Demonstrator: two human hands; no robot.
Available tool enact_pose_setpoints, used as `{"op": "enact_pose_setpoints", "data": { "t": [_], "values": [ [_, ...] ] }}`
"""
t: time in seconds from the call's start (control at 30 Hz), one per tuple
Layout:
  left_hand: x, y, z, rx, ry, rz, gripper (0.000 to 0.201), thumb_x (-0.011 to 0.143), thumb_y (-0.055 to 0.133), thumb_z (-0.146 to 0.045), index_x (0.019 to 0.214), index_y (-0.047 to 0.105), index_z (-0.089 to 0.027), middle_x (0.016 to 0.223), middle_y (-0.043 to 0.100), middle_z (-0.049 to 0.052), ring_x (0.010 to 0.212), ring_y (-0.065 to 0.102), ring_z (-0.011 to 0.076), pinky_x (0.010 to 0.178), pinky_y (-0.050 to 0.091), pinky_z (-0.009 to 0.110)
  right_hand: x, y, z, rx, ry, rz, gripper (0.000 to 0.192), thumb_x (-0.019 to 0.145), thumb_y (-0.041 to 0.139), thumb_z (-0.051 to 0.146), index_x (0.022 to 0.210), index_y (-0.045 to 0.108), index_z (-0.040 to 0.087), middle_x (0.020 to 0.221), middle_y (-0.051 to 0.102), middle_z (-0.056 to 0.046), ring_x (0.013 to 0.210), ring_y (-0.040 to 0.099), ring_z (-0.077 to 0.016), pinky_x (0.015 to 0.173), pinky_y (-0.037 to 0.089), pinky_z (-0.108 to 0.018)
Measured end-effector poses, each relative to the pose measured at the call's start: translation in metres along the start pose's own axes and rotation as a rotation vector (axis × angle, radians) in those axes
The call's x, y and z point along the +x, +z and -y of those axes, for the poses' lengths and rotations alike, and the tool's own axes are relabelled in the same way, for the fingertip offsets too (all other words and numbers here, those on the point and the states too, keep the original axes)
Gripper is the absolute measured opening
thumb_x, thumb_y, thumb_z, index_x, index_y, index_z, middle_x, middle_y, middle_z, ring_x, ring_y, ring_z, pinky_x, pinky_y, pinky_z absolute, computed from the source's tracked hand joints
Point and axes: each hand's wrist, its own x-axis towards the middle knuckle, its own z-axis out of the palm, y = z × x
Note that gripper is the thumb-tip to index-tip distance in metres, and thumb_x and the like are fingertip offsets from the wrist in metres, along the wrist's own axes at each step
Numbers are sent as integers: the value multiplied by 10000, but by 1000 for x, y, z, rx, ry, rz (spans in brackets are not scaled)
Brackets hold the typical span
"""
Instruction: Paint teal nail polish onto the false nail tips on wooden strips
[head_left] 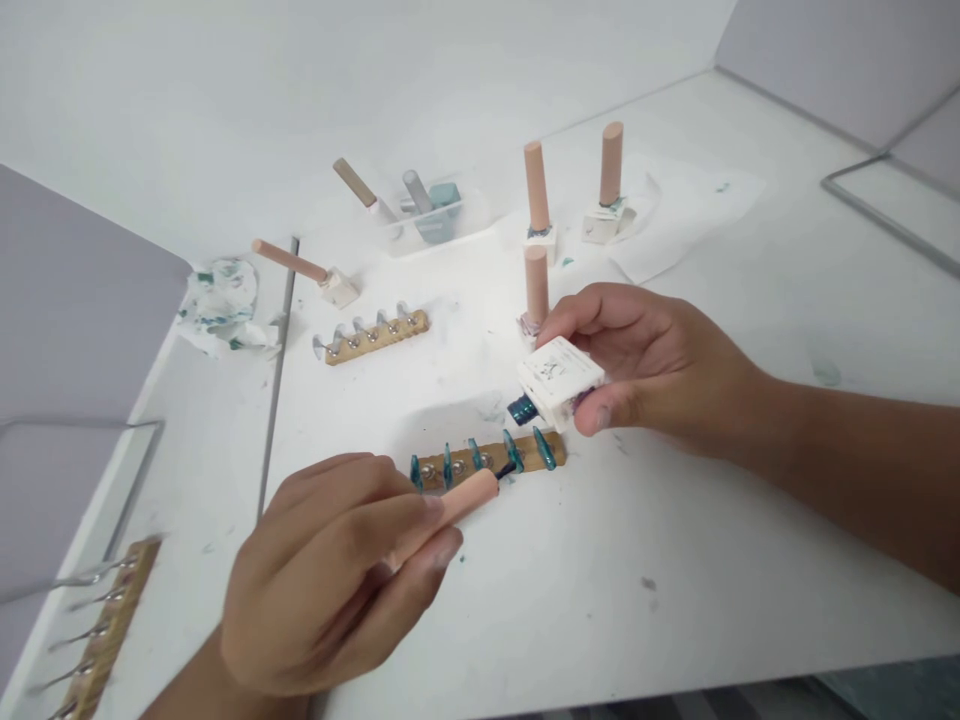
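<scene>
We're painting nail tips on the strip [487, 458]: L hand [330, 580] pinching brush [465, 500], R hand [652, 365] gripping white bottle [559, 380]; next prob needs re-dipping.

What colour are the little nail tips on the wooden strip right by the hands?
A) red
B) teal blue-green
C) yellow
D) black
B: the small nail tips standing on the wooden strip between the left hand, which holds a peach-capped brush, and the right hand are glossy teal.
</scene>
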Motion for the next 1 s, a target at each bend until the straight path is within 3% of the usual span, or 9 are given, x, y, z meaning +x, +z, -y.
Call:
{"op": "enact_pose_setpoints", "data": {
  "t": [0.03, 0.23, 0.4, 0.47, 0.53, 0.6, 0.73, 1.0],
  "values": [
    [0, 1, 0, 1, 9, 7, 302, 811, 609, -4, 1067, 535, -146, 635, 599, -10, 508, 538, 108, 448, 435, 242, 0, 0, -1, 3, -3, 3, 344, 673, 869, 361, 947, 676, 282, 939, 645, -25, 842, 585, -202, 710, 505, -358],
    [-9, 18, -4, 36, -102, -224, 178, 855, 554, -71, 983, 575, -193, 572, 519, -41, 459, 461, 103, 407, 361, 240, -2, -2, -2, 20, -6, -4, 365, 669, 874, 351, 967, 676, 276, 928, 623, -26, 866, 574, -205, 731, 504, -365],
    [-3, 12, -5, 77, -140, -194, 120, 849, 531, -74, 884, 602, -164, 540, 502, -37, 419, 447, 84, 379, 347, 219, -2, -1, -1, 24, 18, -12, 363, 658, 875, 347, 960, 681, 292, 963, 637, -32, 895, 587, -224, 771, 505, -392],
    [1, 10, -5, 67, -108, -58, 144, 819, 570, -44, 888, 610, -164, 536, 496, -54, 407, 438, 67, 382, 351, 198, -1, -1, -1, 31, 25, -7, 352, 661, 870, 347, 950, 679, 290, 950, 634, -28, 878, 584, -215, 761, 500, -386],
    [3, 12, -6, 71, -133, -207, 128, 853, 540, -59, 873, 596, -172, 527, 460, -62, 408, 411, 73, 390, 327, 209, -1, 0, -1, 40, 26, -5, 343, 662, 868, 344, 942, 679, 288, 916, 623, -20, 837, 569, -199, 730, 491, -369],
    [3, 15, -7, 81, -113, -253, 119, 861, 545, -64, 892, 586, -172, 534, 474, -58, 421, 423, 85, 412, 337, 226, -1, 0, 0, 45, 33, -13, 343, 654, 872, 330, 936, 681, 290, 907, 614, -17, 817, 556, -191, 702, 481, -354],
    [1, 15, -8, 81, -28, -185, 205, 802, 612, -12, 957, 563, -138, 572, 534, -40, 466, 472, 95, 443, 363, 237, -1, 0, 1, 54, 52, -19, 365, 637, 880, 304, 943, 681, 289, 904, 601, -12, 828, 542, -184, 693, 468, -335],
    [4, 11, -6, 101, -47, -220, 175, 829, 589, -23, 943, 574, -155, 571, 550, -44, 448, 488, 88, 416, 389, 212, -1, -1, -2, 47, 36, 2, 363, 662, 863, 325, 965, 672, 263, 926, 591, -21, 869, 539, -191, 722, 471, -334]
  ]
}}
